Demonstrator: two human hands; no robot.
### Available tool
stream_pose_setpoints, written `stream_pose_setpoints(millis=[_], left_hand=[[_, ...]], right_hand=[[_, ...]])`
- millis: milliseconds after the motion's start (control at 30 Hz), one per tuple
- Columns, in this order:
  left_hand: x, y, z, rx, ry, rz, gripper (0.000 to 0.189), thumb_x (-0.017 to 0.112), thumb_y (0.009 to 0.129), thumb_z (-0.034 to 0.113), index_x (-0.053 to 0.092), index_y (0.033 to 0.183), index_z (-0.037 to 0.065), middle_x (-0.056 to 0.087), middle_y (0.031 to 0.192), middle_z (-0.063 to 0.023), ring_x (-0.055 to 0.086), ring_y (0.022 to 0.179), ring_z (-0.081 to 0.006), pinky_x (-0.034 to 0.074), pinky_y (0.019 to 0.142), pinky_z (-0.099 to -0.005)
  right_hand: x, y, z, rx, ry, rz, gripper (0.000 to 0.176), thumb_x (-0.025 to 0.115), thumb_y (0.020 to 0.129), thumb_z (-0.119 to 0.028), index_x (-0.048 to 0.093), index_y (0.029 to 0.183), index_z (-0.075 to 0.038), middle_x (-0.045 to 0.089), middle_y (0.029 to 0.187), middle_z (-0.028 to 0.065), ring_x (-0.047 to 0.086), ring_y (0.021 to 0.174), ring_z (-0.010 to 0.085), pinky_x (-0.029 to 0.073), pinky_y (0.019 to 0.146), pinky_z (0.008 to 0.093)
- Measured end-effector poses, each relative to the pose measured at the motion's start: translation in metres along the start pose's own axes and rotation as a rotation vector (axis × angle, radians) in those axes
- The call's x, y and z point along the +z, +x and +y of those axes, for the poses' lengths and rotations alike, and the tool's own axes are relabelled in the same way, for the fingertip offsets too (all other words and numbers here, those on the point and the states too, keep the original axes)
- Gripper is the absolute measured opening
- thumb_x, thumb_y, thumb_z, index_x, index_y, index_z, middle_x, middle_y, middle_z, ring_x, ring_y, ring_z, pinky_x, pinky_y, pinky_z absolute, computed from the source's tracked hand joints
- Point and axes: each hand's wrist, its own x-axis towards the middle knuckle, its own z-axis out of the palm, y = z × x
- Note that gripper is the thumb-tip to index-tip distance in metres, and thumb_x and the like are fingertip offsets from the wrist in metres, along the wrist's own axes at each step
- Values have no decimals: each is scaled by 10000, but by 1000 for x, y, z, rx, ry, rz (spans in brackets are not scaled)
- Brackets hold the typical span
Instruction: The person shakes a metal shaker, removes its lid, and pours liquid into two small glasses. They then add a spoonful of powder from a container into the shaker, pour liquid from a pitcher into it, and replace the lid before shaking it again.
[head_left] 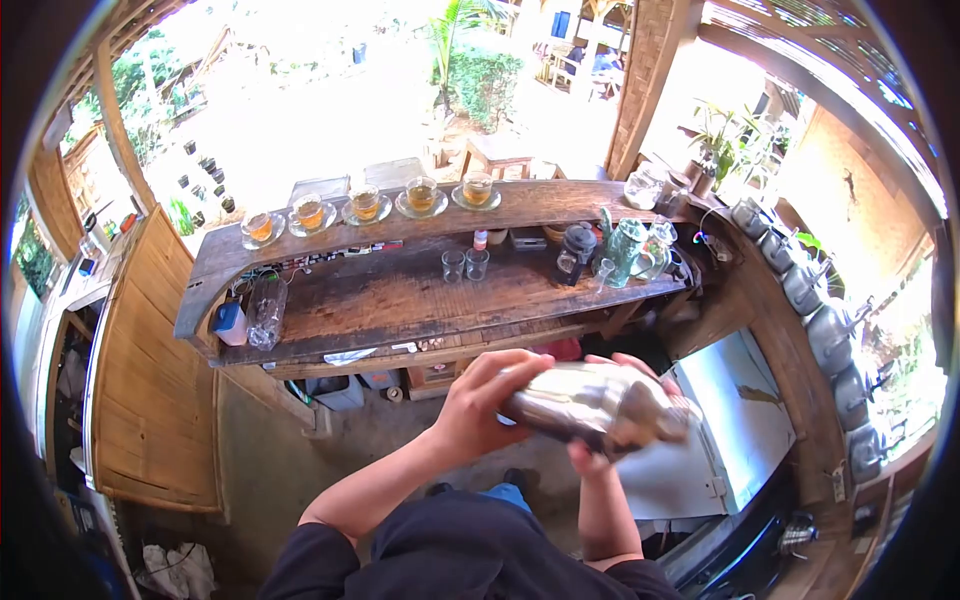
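Observation:
Both my hands grip a silver cocktail shaker, held nearly level in front of my chest above the floor. My left hand is closed round its base end at the left. Round the narrower top end, my right hand wraps from behind and below; most of its fingers are hidden by the metal. The top end is smeared by motion. Beyond the shaker, two empty glasses stand side by side on the lower wooden counter.
Several amber drinks on saucers line the raised shelf. A French press, a green pitcher and a glass jug stand at the counter's right. Several kettles line the right ledge. A white chest stands close on my right.

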Motion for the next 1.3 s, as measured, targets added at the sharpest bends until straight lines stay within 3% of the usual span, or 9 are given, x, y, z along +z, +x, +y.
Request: stream_pose_setpoints(millis=[100,467,533,633,800,933,967,1067,1300], left_hand=[[31,-58,-29,-592,-254,-90,861,957,620,157,603,1400,72,644,1264,-97,658,1128,-244,572,875,-375],[6,-7,9,-186,-140,22,799,897,610,110,646,1368,119,648,1264,-101,655,1139,-310,559,952,-416],[25,-40,-18,-302,-195,-29,849,906,605,101,614,1402,111,640,1280,-112,665,1112,-310,565,936,-414],[42,-63,-23,-615,-319,-80,903,962,584,157,600,1405,64,628,1310,-117,657,1143,-245,585,877,-354],[1,-1,12,-245,-175,-101,900,905,581,101,592,1424,112,650,1263,-105,659,1151,-306,570,947,-422],[3,-5,1,-156,-121,-74,805,933,589,134,656,1344,90,656,1281,-99,682,1121,-269,582,910,-383],[10,-16,-10,-311,-180,-117,822,933,595,128,643,1363,93,652,1290,-95,682,1116,-259,580,913,-374],[37,-61,-36,-549,-280,-172,853,933,609,119,616,1401,106,644,1310,-85,682,1104,-239,578,908,-360],[-5,5,15,-141,-94,-104,873,888,597,106,603,1421,134,650,1281,-90,657,1162,-280,559,984,-408]], right_hand=[[-10,-23,15,527,-402,-62,953,964,665,-235,411,1410,-18,542,1337,154,612,1154,256,491,1006,375],[-4,-2,0,-106,2,-19,1236,965,663,-459,171,1548,-122,464,1406,212,631,1177,342,552,975,431],[-33,-25,20,26,-669,-221,1067,958,698,-341,312,1498,-56,484,1411,200,638,1152,317,537,965,423],[-28,-30,24,552,-376,-110,995,978,656,-271,398,1427,-29,511,1386,135,584,1165,235,502,991,421],[-13,5,-15,-155,-42,-56,1256,1009,590,-400,211,1521,-128,473,1353,205,630,1172,334,570,979,469],[-17,-8,3,-110,-152,-60,1239,981,587,-535,256,1489,-92,490,1350,168,637,1171,314,530,1009,467],[-42,-2,-12,-139,-944,-438,1131,969,616,-522,361,1451,-63,519,1336,155,633,1139,284,501,997,452],[-21,-32,21,589,-381,-44,1043,986,665,-301,376,1471,-44,536,1328,133,527,1233,242,440,1054,416],[-12,-11,-9,-155,-11,37,1358,982,584,-544,118,1532,-95,438,1416,256,643,1178,360,564,1006,494]])
